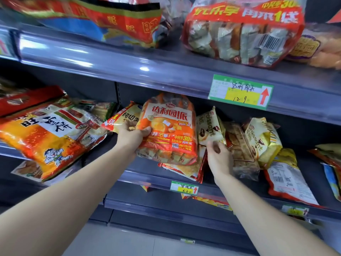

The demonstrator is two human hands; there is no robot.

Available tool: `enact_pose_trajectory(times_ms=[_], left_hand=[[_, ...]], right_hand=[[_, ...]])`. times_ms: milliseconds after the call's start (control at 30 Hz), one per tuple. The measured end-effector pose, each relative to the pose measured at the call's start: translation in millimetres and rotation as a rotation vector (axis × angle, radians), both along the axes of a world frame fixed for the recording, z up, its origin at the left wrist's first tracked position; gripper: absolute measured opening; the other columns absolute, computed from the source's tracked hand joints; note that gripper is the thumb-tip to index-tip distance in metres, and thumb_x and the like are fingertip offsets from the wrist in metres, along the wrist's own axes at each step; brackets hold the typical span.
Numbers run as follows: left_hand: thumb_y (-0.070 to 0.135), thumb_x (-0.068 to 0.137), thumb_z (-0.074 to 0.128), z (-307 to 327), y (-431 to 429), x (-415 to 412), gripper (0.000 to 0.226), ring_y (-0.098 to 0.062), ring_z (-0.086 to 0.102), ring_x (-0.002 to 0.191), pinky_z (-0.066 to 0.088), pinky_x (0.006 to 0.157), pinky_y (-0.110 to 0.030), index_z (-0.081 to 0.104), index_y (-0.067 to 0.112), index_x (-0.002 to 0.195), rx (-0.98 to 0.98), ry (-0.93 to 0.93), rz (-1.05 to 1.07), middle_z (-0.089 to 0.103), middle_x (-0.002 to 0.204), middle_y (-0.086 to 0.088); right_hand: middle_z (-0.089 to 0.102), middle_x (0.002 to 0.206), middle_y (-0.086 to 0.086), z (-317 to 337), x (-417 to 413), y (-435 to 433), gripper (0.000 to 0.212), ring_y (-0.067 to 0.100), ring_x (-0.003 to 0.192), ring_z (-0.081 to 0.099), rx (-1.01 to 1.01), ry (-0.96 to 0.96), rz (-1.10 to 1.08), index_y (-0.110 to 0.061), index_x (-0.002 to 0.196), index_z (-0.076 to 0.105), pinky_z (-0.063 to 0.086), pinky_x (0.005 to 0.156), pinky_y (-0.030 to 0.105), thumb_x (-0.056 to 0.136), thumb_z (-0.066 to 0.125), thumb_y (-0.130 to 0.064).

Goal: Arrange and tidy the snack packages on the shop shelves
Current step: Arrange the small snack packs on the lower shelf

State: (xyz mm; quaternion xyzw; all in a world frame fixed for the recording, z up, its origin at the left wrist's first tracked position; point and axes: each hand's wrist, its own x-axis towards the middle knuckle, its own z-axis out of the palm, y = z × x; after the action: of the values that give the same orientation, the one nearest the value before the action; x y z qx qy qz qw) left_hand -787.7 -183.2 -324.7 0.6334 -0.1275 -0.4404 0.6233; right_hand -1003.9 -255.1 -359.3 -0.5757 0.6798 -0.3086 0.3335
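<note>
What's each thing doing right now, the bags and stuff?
orange pie bag, held upright
left grip, clutching the orange pie bag's left edge
croissant bag, leaning upright
right grip, by the croissant bag's foot, hold unclear
rice cracker bag, lying tilted

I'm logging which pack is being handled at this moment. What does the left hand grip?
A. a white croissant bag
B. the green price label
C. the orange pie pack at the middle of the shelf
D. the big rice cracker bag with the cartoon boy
C: the left hand is curled round the left edge of the orange pie pack, with its thumb on the pack's front.
</note>
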Motion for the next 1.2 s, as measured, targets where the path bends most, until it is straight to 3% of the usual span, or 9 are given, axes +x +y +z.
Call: enact_pose_trajectory(times_ms=[67,133,300,400,600,767,900,1033,1200], left_hand=[[0.011,0.083,0.074,1,3,-4,0.045,-0.028,0.066,0.084,0.056,0.061,-0.039,0.045,0.017,0.117,-0.002,0.014,-0.004,0.061,0.107,-0.010],[0.012,0.084,0.074,3,7,-8,0.046,-0.030,0.066,0.089,0.057,0.069,-0.045,0.044,0.017,0.118,-0.007,0.023,-0.015,0.061,0.112,-0.012],[0.013,0.079,0.077,17,20,-12,0.062,-0.030,0.065,0.095,0.056,0.078,-0.047,0.042,0.017,0.129,-0.027,0.000,-0.085,0.060,0.121,-0.009],[0.013,0.077,0.079,28,29,-11,0.075,-0.031,0.067,0.094,0.056,0.080,-0.049,0.036,0.021,0.138,0.008,-0.042,-0.207,0.063,0.117,-0.009],[0.039,0.082,0.073,52,50,-20,0.052,-0.029,0.065,0.095,0.053,0.084,-0.043,0.051,0.019,0.125,0.044,-0.095,-0.269,0.067,0.112,-0.010],[0.040,0.085,0.071,70,81,-28,0.046,-0.030,0.067,0.083,0.055,0.065,-0.036,0.054,0.010,0.116,0.152,-0.127,-0.276,0.069,0.102,-0.016],[0.034,0.082,0.074,81,117,-41,0.040,-0.033,0.069,0.085,0.057,0.079,-0.043,0.056,0.004,0.101,0.271,-0.175,-0.322,0.069,0.097,-0.018],[0.034,0.079,0.076,101,152,-62,0.042,-0.035,0.071,0.085,0.058,0.079,-0.046,0.057,0.005,0.102,0.280,-0.204,-0.378,0.070,0.098,-0.020],[0.036,0.073,0.080,130,189,-84,0.043,-0.033,0.070,0.093,0.054,0.089,-0.050,0.061,0.013,0.105,0.108,-0.298,-0.364,0.073,0.098,-0.014]], right_hand=[[0.061,0.113,-0.010,14,4,3,0.047,0.016,0.105,0.054,0.143,-0.204,0.110,-0.028,0.108,0.059,0.042,0.099,0.041,0.086,0.049,-0.068],[0.068,0.111,-0.007,24,8,6,0.057,0.017,0.104,0.063,0.299,-0.367,0.253,-0.028,0.114,0.061,0.047,0.099,0.046,0.076,0.059,-0.071],[0.070,0.111,-0.002,36,6,17,0.051,0.019,0.098,0.068,0.268,-0.479,0.324,-0.026,0.122,0.057,0.054,0.090,0.049,0.077,0.077,-0.040],[0.068,0.114,-0.001,45,-5,24,0.053,0.021,0.100,0.067,0.243,-0.471,0.317,-0.027,0.125,0.053,0.053,0.090,0.051,0.078,0.078,-0.030],[0.066,0.120,0.003,70,-28,47,0.080,0.021,0.102,0.067,0.266,-0.410,0.377,-0.026,0.142,0.041,0.054,0.089,0.045,0.074,0.081,-0.031],[0.075,0.099,0.002,105,-47,76,0.042,0.020,0.092,0.071,0.309,-0.348,0.481,-0.021,0.118,0.062,0.056,0.071,0.033,0.079,0.076,-0.031],[0.076,0.092,0.004,129,-68,101,0.024,0.022,0.091,0.070,0.328,-0.316,0.542,-0.017,0.100,0.067,0.052,0.072,0.032,0.081,0.073,-0.030],[0.076,0.096,0.004,149,-97,128,0.029,0.022,0.095,0.070,0.297,-0.293,0.604,-0.014,0.106,0.069,0.052,0.087,0.036,0.081,0.073,-0.029],[0.075,0.096,0.005,179,-133,155,0.037,0.024,0.093,0.070,0.180,-0.344,0.660,-0.019,0.107,0.068,0.054,0.081,0.038,0.074,0.077,-0.034]])
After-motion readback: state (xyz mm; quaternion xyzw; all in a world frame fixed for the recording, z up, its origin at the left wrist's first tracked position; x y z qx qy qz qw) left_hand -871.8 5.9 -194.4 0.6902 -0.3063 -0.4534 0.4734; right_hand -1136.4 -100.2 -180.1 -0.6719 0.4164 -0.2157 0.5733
